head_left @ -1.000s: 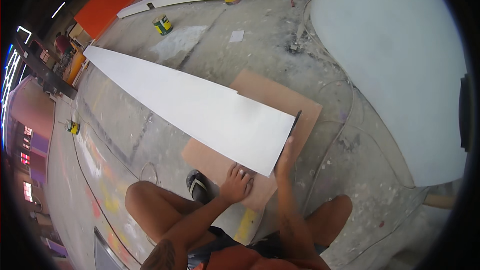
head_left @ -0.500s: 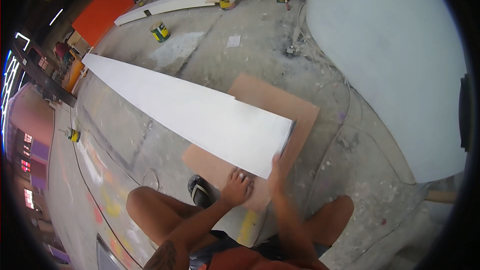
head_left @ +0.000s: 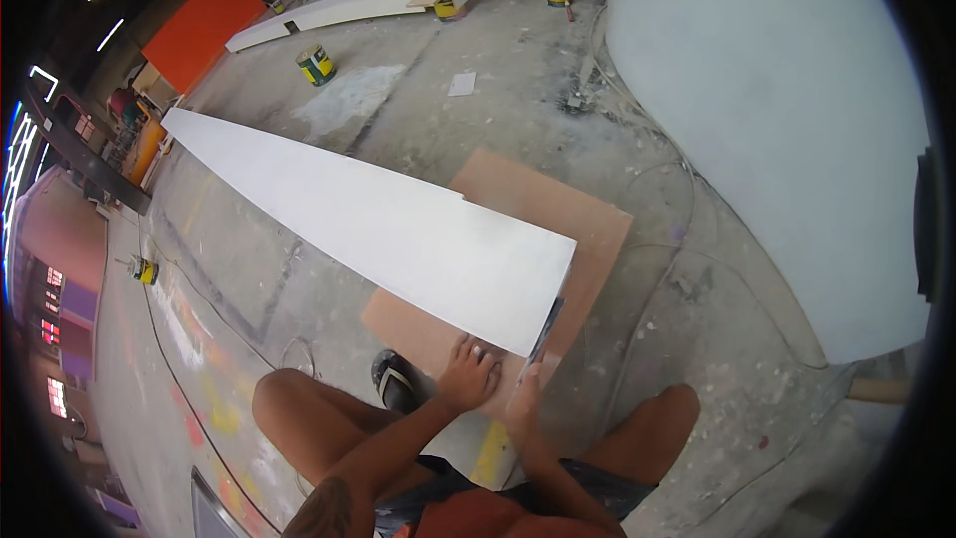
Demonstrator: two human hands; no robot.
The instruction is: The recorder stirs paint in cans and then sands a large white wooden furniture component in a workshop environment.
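Observation:
A long white panel (head_left: 418, 239), wide at my end and tapering far off to the left, lies over a brown board (head_left: 597, 209) on the floor. My left hand (head_left: 470, 376) rests on the brown board, fingers spread, close by the panel's near long edge. At the panel's near right corner is my right hand (head_left: 524, 397), its fingers closed around the lower end of a dark narrow strip (head_left: 548, 327). That strip lies along the panel's short end. Its exact kind cannot be made out.
A large pale curved panel (head_left: 757, 139) stands at the right. Paint cans (head_left: 316, 66) sit beyond the white panel, and another white piece (head_left: 349, 10) lies farther back. Cables (head_left: 687, 179) cross the stained floor. A sandal (head_left: 396, 379) is by my left knee; another person's feet show at the far top.
My right hand has slid toward me along the panel's short end, carrying the dark strip with it. The left hand stays in place.

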